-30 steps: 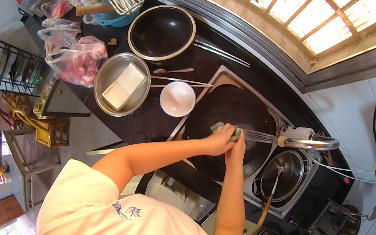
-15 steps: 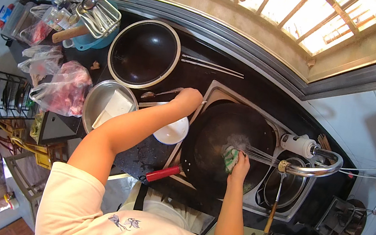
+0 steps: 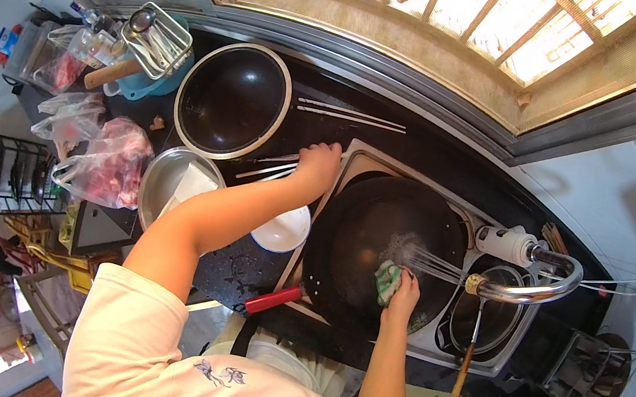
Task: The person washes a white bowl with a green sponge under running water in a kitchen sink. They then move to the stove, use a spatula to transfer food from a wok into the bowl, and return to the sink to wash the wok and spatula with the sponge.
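Note:
My right hand is closed round a crumpled green-and-white cloth against the inner wall of a dark wok with a red handle. The wok rests over a steel sink. Water sprays into it from a curved chrome faucet. My left hand, fingers curled, is at the sink's left edge, over the ends of thin metal chopsticks and beside a dark spoon-like utensil. What lies in its fingers is hidden. A white bowl sits below my left forearm.
A large dark bowl and another chopstick pair lie at the back. Bagged meat and a steel basin stand left. A strainer pot sits in the right basin, crossed by a wooden-handled utensil.
My left hand has shifted slightly away from me, and the spoon-like utensil beside it has changed position. My right hand keeps the cloth inside the wok, slightly lower. The view has shifted a little.

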Demonstrator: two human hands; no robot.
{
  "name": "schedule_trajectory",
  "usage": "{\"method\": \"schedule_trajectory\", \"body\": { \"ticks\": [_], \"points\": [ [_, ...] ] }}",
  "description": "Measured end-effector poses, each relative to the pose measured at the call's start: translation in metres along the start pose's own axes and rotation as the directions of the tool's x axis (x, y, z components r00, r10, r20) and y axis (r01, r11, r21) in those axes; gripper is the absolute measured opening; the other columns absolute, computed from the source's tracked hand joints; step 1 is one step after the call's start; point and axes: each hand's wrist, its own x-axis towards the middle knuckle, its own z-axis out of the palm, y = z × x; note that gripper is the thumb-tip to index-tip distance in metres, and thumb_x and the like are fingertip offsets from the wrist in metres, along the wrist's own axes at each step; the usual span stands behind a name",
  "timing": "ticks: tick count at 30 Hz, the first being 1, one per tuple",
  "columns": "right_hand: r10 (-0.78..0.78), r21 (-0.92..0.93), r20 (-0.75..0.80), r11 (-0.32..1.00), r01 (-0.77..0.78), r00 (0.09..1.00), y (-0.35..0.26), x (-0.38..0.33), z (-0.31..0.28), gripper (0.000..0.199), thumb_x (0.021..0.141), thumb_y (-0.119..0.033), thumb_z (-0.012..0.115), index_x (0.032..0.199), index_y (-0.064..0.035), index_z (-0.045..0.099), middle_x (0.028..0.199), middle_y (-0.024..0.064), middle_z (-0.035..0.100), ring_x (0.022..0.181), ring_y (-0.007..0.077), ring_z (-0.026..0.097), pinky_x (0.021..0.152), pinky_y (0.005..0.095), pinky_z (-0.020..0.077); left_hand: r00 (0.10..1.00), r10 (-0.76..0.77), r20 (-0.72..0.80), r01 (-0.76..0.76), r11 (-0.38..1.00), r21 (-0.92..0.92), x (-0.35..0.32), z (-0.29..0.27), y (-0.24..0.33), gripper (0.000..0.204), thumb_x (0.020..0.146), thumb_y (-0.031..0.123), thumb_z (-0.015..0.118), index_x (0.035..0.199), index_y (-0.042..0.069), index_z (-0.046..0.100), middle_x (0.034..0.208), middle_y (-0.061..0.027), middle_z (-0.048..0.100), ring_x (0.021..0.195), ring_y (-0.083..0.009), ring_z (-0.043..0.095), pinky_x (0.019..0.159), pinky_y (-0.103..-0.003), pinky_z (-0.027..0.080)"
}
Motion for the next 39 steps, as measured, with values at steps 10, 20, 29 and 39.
{"method": "schedule_trajectory", "body": {
  "ticks": [10, 20, 29, 39],
  "points": [
    [0.012, -0.058, -0.031, 0.998, -0.014, 0.999, -0.008, -0.015, -0.007, 0.018, 0.093, -0.015, 0.05, 0.099, -0.0009, 0.059, 0.091, 0.0068, 0.061, 0.082, 0.0156, 0.059, 0.073, 0.0272, 0.0461, 0.991, 0.015, -0.134, -0.066, 0.918, -0.391, 0.084, -0.022, 0.0, 0.017, 0.082, 0.003, 0.052, 0.097, 0.0, 0.046, 0.097, -0.0204, 0.051, 0.076, -0.0387, 0.062, 0.065, -0.045, 0.053],
    [-0.026, -0.054, -0.027, 0.998, 0.025, 0.999, 0.004, -0.015, -0.025, 0.021, 0.093, -0.017, 0.051, 0.099, -0.0002, 0.06, 0.091, 0.0064, 0.061, 0.081, 0.0145, 0.058, 0.072, 0.027, 0.0451, 0.991, 0.097, -0.092, -0.13, 0.865, -0.484, 0.11, -0.01, 0.03, 0.034, 0.079, 0.016, 0.064, 0.102, -0.001, 0.046, 0.104, -0.0224, 0.049, 0.08, -0.0429, 0.06, 0.066, -0.048, 0.053],
    [-0.049, -0.015, 0.014, 0.999, 0.049, 0.999, 0.004, -0.005, -0.022, 0.022, 0.092, -0.017, 0.051, 0.1, 0.0011, 0.061, 0.092, 0.006, 0.061, 0.083, 0.0142, 0.056, 0.075, 0.0266, 0.0437, 0.929, 0.367, 0.056, -0.352, 0.918, -0.181, 0.119, -0.011, 0.043, 0.022, 0.083, 0.009, 0.053, 0.102, -0.002, 0.052, 0.1, -0.023, 0.054, 0.081, -0.0332, 0.065, 0.065, -0.039, 0.056],
    [-0.059, -0.121, 0.002, 0.991, 0.058, 0.998, -0.008, 0.002, -0.019, 0.024, 0.091, -0.018, 0.052, 0.099, 0.0026, 0.06, 0.088, 0.0065, 0.06, 0.079, 0.0137, 0.054, 0.072, 0.0273, 0.0425, 0.901, 0.309, -0.306, -0.373, 0.911, -0.176, 0.101, -0.041, 0.049, 0.009, 0.082, 0.005, 0.053, 0.09, 0.005, 0.048, 0.076, -0.014, 0.061, 0.069, -0.0331, 0.064, 0.06, -0.043, 0.052]
  ]
}}
